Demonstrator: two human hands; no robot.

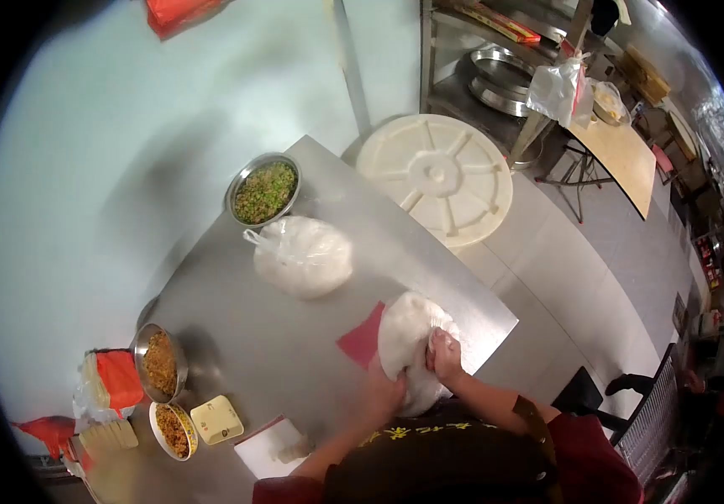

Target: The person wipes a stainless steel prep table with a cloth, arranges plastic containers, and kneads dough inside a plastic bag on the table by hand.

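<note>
A large white mass in clear plastic [408,332] lies at the front edge of the steel table, close to my body. My right hand [444,353] is closed on the plastic at its right side. Against its lower left side is my left hand [389,388], blurred, its grip hard to make out. A red cloth or sheet [363,338] lies flat beside the mass, on its left. Farther back sits a second white mass in a knotted clear bag [305,259], touched by neither hand.
On the steel table [252,336], a bowl of green filling [266,193] stands at the back. Two bowls of brown filling [160,363], a yellow dish [217,420] and a white board [269,449] are at the left. A large round white lid [437,176] stands beyond the table.
</note>
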